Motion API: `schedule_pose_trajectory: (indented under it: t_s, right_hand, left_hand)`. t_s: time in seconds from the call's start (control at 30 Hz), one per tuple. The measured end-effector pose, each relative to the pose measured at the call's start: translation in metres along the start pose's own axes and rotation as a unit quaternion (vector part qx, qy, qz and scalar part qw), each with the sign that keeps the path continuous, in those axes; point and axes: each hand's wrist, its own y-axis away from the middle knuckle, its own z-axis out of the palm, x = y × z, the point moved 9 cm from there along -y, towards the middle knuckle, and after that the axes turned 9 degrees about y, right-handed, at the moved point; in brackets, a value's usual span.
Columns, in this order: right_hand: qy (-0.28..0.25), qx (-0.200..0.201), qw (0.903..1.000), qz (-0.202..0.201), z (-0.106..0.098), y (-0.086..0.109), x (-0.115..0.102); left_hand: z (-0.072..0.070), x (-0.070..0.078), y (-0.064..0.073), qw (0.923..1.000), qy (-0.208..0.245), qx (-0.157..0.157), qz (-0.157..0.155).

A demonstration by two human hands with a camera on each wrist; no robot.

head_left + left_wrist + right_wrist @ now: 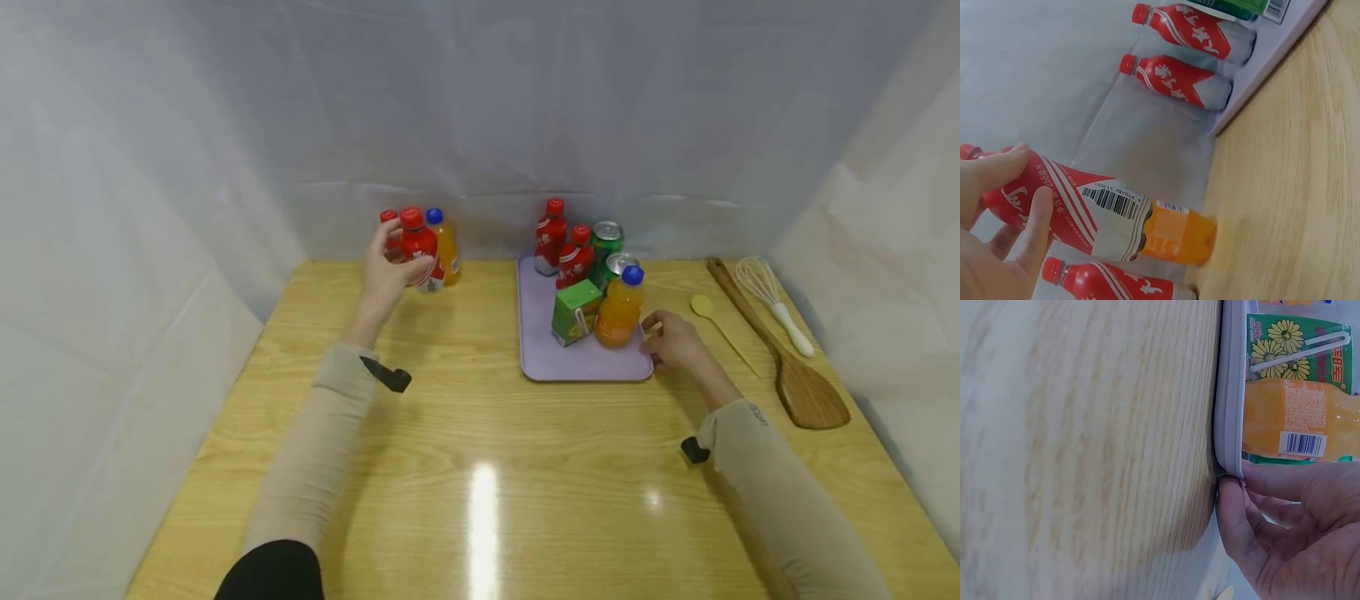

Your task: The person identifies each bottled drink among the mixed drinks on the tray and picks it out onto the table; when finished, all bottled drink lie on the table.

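Note:
My left hand (384, 279) grips a red-labelled drink bottle (418, 243) around its upper part. In the left wrist view its base appears raised off the table. Close by stand an orange drink bottle with a blue cap (447, 250) and another red bottle (1110, 281), partly hidden by the hand in the head view. My right hand (675, 340) pinches the right rim of a lilac tray (547, 365) near its front corner. On the tray are two red bottles (551, 237), two green cans (606, 242), a green juice carton (576, 312) and an orange bottle (619, 312).
To the right of the tray lie a small yellow spoon (703, 307), a wooden turner (810, 396) and a whisk with a white handle (793, 329). White sheeting (480, 125) hangs behind the wooden table (420, 433) and along both sides.

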Motion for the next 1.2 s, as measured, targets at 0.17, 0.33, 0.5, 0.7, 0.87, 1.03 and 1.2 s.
schedule_pose_trajectory:
  t_s: [0.17,0.33,0.5,0.7,0.87,1.03,1.2]
  right_hand:
    - [-0.004,-0.002,1.0000,-0.001,0.000,-0.001,0.001]
    - [-0.005,-0.006,1.0000,0.000,0.000,-0.003,0.002]
    - [-0.007,-0.004,1.0000,0.002,0.000,-0.002,0.002]
    - [-0.016,0.000,0.9998,0.007,0.001,-0.003,0.002]
    - [-0.035,-0.006,0.9992,0.020,0.002,-0.002,0.005]
    - [-0.049,-0.014,0.9982,0.032,0.002,-0.003,0.009]
    - [-0.057,-0.016,0.9976,0.035,0.002,-0.005,0.010]
  left_hand:
    - [-0.013,-0.011,-0.004,0.9996,-0.018,0.019,-0.009]
    - [-0.028,-0.024,-0.004,0.9982,-0.039,0.040,-0.024]
    - [-0.040,-0.033,-0.004,0.9968,-0.053,0.052,-0.032]
    - [-0.050,-0.042,-0.005,0.9954,-0.061,0.061,-0.041]
    - [-0.057,-0.051,-0.005,0.9935,-0.066,0.076,-0.054]
    - [-0.062,-0.057,-0.006,0.9930,-0.064,0.080,-0.057]
    - [-0.067,-0.061,-0.007,0.9921,-0.065,0.086,-0.064]
